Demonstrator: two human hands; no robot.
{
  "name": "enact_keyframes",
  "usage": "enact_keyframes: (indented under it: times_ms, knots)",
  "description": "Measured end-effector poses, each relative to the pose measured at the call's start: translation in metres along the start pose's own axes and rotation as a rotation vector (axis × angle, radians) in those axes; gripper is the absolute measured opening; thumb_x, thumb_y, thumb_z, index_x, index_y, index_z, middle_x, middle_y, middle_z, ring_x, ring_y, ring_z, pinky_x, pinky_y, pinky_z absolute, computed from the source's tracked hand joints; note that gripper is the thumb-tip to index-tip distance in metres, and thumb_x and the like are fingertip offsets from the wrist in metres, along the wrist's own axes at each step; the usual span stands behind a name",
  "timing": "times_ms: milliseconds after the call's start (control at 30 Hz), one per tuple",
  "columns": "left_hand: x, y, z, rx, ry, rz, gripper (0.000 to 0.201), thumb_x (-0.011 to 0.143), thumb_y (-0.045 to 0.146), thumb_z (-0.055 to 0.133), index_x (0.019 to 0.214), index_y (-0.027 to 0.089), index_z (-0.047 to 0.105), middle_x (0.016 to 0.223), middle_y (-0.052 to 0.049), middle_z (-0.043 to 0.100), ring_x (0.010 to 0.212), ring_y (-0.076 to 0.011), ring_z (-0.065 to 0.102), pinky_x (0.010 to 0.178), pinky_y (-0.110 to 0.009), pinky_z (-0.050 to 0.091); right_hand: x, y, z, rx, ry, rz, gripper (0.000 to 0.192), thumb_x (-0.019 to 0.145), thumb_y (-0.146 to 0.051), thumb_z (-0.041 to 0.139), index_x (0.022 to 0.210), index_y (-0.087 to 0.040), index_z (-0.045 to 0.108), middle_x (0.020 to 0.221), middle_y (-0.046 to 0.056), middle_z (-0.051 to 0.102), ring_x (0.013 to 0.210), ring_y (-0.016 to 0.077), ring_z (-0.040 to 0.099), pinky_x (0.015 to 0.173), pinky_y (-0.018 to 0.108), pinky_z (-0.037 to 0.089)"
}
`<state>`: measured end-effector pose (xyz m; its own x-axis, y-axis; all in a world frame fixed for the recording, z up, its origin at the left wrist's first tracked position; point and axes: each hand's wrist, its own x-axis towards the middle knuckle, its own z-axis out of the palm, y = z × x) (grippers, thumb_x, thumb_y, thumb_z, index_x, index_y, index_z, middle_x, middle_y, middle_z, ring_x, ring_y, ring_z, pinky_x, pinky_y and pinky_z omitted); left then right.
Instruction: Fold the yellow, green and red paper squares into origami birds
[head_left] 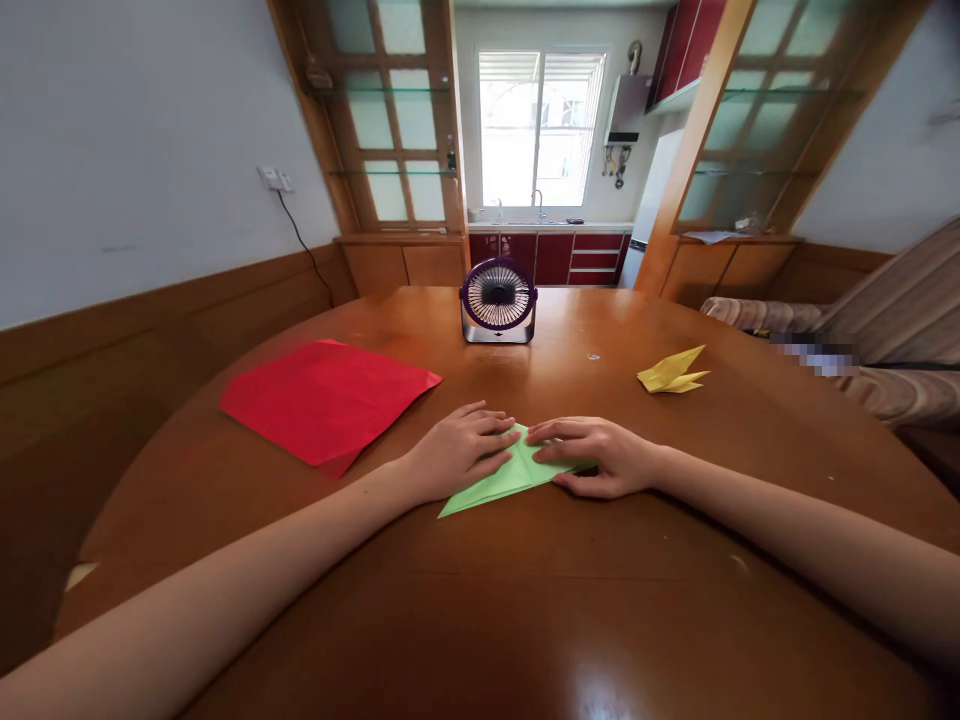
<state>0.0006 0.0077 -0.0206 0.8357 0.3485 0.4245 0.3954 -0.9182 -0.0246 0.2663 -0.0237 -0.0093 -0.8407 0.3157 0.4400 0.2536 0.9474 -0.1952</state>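
A light green sheet of paper (501, 480), folded into a triangle, lies flat on the table before me. Its long edge faces me, and a crease runs down its middle. My left hand (466, 447) rests on the left part of the paper with fingers stretched out. On the right part lies my right hand (592, 455), fingers extended over the paper and thumb near its lower edge. Both hands press from above, and neither grips anything. The right corner of the triangle is partly hidden under my right hand.
Red paper sheets (330, 400) lie on the round wooden table (480, 620) at the left. A yellow folded paper figure (671, 372) sits at the right. Toward the far edge stands a small purple fan (498, 298). A striped sofa (892, 300) is beyond the right edge.
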Motion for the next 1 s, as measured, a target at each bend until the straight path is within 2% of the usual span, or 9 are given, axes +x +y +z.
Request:
enact_keyframes:
  times_ms: [200,367,800,1000]
  knots:
    - [-0.001,0.004,-0.007,-0.092,0.032,0.208,0.03,0.098,0.03,0.046,0.119,0.019,0.065,0.118,-0.009,0.067,0.112,-0.0213,0.062,0.099,-0.037,0.049,-0.001,0.001,0.001,0.001,0.015,-0.007,0.029,0.091,-0.024,0.055,0.118,-0.015,0.063,0.12,0.015,0.063,0.113,0.0225,0.061,0.097,0.038,0.052]
    - [-0.002,0.007,-0.011,-0.073,0.027,0.306,0.025,0.096,0.03,0.051,0.115,0.023,0.067,0.113,-0.009,0.068,0.104,-0.0204,0.066,0.091,-0.034,0.053,-0.001,0.001,0.001,-0.007,0.011,-0.01,0.029,0.092,-0.025,0.054,0.118,-0.016,0.064,0.12,0.015,0.062,0.112,0.0222,0.061,0.096,0.038,0.052]
    - [-0.001,0.007,-0.012,-0.074,0.005,0.313,0.027,0.096,0.027,0.05,0.118,0.02,0.064,0.115,-0.01,0.066,0.105,-0.0209,0.065,0.09,-0.031,0.053,-0.001,0.003,0.001,-0.068,-0.016,-0.036,0.031,0.094,-0.025,0.053,0.121,-0.016,0.064,0.12,0.014,0.063,0.116,0.0227,0.059,0.097,0.038,0.052]
    - [-0.001,0.008,-0.013,-0.041,-0.028,0.303,0.028,0.098,0.03,0.046,0.118,0.022,0.064,0.114,-0.009,0.066,0.103,-0.0198,0.064,0.09,-0.032,0.052,-0.002,0.003,0.0,-0.027,-0.02,-0.025,0.032,0.093,-0.027,0.054,0.121,-0.016,0.064,0.121,0.014,0.063,0.116,0.0228,0.059,0.098,0.038,0.052]
